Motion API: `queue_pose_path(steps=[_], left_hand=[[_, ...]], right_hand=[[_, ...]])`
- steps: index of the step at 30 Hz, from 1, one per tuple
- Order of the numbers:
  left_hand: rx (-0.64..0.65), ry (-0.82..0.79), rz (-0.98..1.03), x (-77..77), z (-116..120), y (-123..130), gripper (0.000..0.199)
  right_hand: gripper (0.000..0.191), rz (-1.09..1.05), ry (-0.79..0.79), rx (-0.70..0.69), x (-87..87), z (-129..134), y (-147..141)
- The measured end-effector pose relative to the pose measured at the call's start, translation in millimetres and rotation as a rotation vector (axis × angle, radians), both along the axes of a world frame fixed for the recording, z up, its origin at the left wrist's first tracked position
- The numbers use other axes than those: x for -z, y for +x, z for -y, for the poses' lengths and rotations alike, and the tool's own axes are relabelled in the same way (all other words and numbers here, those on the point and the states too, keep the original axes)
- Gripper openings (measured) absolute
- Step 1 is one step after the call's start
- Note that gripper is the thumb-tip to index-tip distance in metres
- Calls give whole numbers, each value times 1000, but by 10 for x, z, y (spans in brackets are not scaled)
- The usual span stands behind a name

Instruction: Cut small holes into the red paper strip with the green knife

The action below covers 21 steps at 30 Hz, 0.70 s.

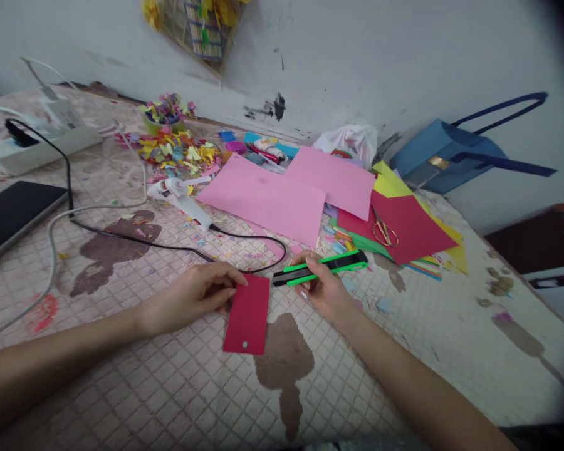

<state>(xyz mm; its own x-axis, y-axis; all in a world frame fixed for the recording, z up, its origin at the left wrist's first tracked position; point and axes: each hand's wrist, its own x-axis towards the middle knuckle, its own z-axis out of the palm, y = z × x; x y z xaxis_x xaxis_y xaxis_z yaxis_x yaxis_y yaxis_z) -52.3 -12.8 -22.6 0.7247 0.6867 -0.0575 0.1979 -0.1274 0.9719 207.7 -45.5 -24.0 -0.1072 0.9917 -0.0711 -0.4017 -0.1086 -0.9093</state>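
My left hand (195, 297) pinches the upper left edge of a red paper tag (247, 316), thumb and fingers closed on it. The tag is a tall rectangle with a small round hole near its bottom edge. In my right hand (326, 288) is a green and black utility knife (333, 265), held lengthwise with its front end pointing left, close to the tag's top right corner. Whether the blade is out I cannot tell. A white glue gun (183, 202) lies beyond my left hand, its black cord looping behind the tag.
Pink sheets (267, 197), red paper (408, 225) and gold-handled scissors (384, 233) lie at the back right, near a blue bag (446, 153). Paper scraps (178, 149) pile up behind the glue gun. A power strip (42, 150) and a black device (19, 213) are at left.
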Motion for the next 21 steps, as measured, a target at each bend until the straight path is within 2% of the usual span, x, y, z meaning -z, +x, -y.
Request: queue_pose_path(steps=[13, 21], left_hand=[[-21, 70, -18, 64, 19, -14, 20], [-14, 242, -90, 6, 14, -24, 27]], right_hand=[[26, -14, 13, -26, 11, 9, 28], [24, 6, 27, -27, 17, 42, 32]])
